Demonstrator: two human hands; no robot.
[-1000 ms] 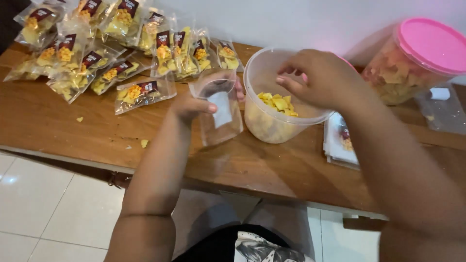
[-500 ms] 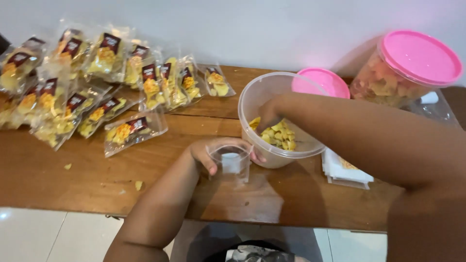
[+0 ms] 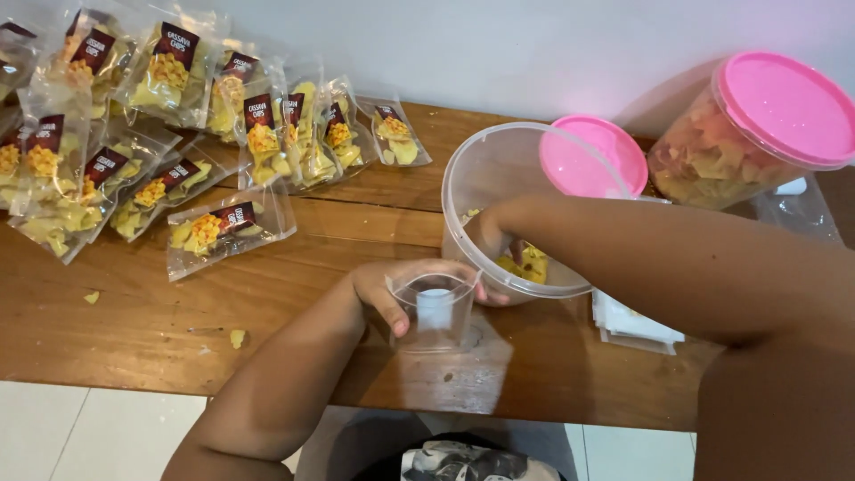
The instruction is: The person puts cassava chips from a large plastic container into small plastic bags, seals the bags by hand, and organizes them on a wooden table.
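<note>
Currently, on your bench [image 3: 134, 330]:

- Left hand [image 3: 405, 285]: fingers curled around the mouth of a small clear pouch [image 3: 434, 313], holding it open and upright just in front of the tub.
- Right hand [image 3: 492, 233]: reaching down inside the clear round tub [image 3: 499, 169], at the yellow chips [image 3: 527, 264] on its bottom; whether it is clenched on any, you cannot tell.
- Pink lid [image 3: 595, 167]: behind the tub, partly hidden by it.
- Second jar [image 3: 748, 134]: pink-lidded, full of chips, far right.
- Filled pouches [image 3: 160, 116]: clear, dark-labelled, heaped at left.
- White stack [image 3: 634, 322]: under your right forearm.
</note>
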